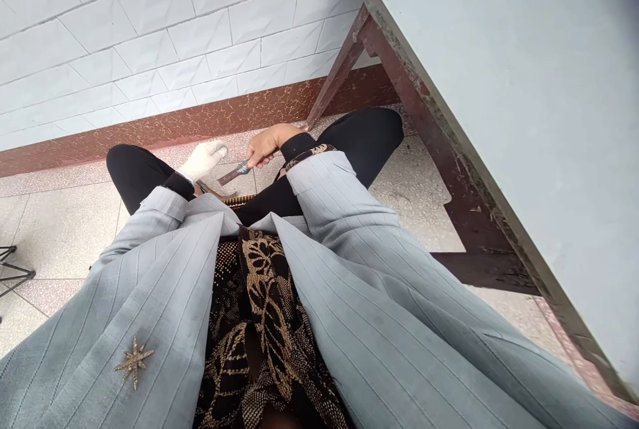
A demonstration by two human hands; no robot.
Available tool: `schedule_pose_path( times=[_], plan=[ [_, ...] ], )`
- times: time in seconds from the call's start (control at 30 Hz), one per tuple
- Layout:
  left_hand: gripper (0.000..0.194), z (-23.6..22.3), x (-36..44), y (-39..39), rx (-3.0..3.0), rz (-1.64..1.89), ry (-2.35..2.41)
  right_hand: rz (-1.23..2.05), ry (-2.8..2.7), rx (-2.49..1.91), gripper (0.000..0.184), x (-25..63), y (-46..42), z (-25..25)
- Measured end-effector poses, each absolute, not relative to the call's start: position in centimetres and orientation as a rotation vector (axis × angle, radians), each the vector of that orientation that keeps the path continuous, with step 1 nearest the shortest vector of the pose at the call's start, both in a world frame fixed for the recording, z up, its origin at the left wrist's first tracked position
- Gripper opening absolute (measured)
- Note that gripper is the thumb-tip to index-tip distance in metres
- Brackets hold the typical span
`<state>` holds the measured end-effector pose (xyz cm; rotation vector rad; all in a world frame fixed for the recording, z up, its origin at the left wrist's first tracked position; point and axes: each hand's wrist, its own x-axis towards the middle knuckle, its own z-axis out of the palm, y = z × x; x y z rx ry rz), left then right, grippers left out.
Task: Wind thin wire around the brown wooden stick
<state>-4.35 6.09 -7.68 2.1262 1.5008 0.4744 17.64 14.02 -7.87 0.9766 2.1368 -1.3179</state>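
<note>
My right hand (264,145) is bare and closed round the wrapped grey handle of a short flat-bladed knife (232,175). Its squared brown blade points down and to the left. Just left of it, my left hand (204,159) wears a white glove, with the fingers curled in; whatever they may hold is hidden. Below the glove lies a thin curved brown strip (215,191), partly covered by my clothing. A ridged, yellowish-dark edge (239,201) shows between my legs, too covered to name.
A pale tabletop (529,83) on a worn brown frame stands close on my right, its leg (337,70) reaching the floor ahead. A white tiled wall (150,36) rises in front. Thin black metal legs (14,273) stand at far left on the tiled floor (60,229).
</note>
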Motion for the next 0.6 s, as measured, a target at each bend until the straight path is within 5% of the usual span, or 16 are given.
schedule_pose_path(
  times=[0.2,0.37,0.6],
  plan=[
    [0.02,-9.0,-4.6,5.8,1.725,0.7,1.426,-1.905,2.301,0.69,0.036,19.5,13.7,-5.9],
    [0.028,-9.5,-4.1,4.6,1.598,0.664,1.266,-2.497,2.422,0.989,0.041,20.0,13.6,-5.6],
    [0.031,-9.8,-4.4,5.0,1.697,0.621,1.256,-2.365,2.354,1.43,0.038,18.9,14.4,-6.8]
  ],
)
